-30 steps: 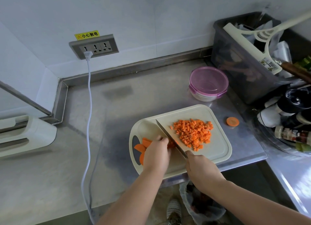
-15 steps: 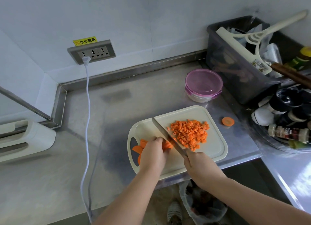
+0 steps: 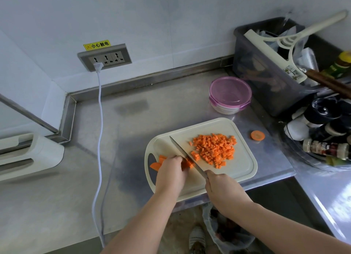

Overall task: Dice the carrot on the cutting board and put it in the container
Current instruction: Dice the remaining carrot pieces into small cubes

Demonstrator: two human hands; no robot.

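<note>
A cream cutting board [image 3: 245,164] lies near the counter's front edge. A heap of diced carrot [image 3: 215,149] covers its middle right. My left hand [image 3: 171,173] holds down a bunch of carrot strips [image 3: 187,163] at the board's left, with more carrot slices [image 3: 157,163] beside it. My right hand [image 3: 223,189] grips the handle of a knife [image 3: 183,153], whose blade lies against the strips just right of my left fingers. The round container [image 3: 229,95] with a pink lid stands shut behind the board.
One carrot slice [image 3: 257,135] lies on the steel counter right of the board. A dark bin [image 3: 266,79] with a squeegee and a rack of spice bottles [image 3: 322,136] crowd the right. A white cable [image 3: 98,132] runs from the wall socket down the counter. A white appliance [image 3: 28,155] sits far left.
The knife has gone on cutting through the strips under my left hand, and a few more cubes lie by the blade. The camera view has shifted slightly.
</note>
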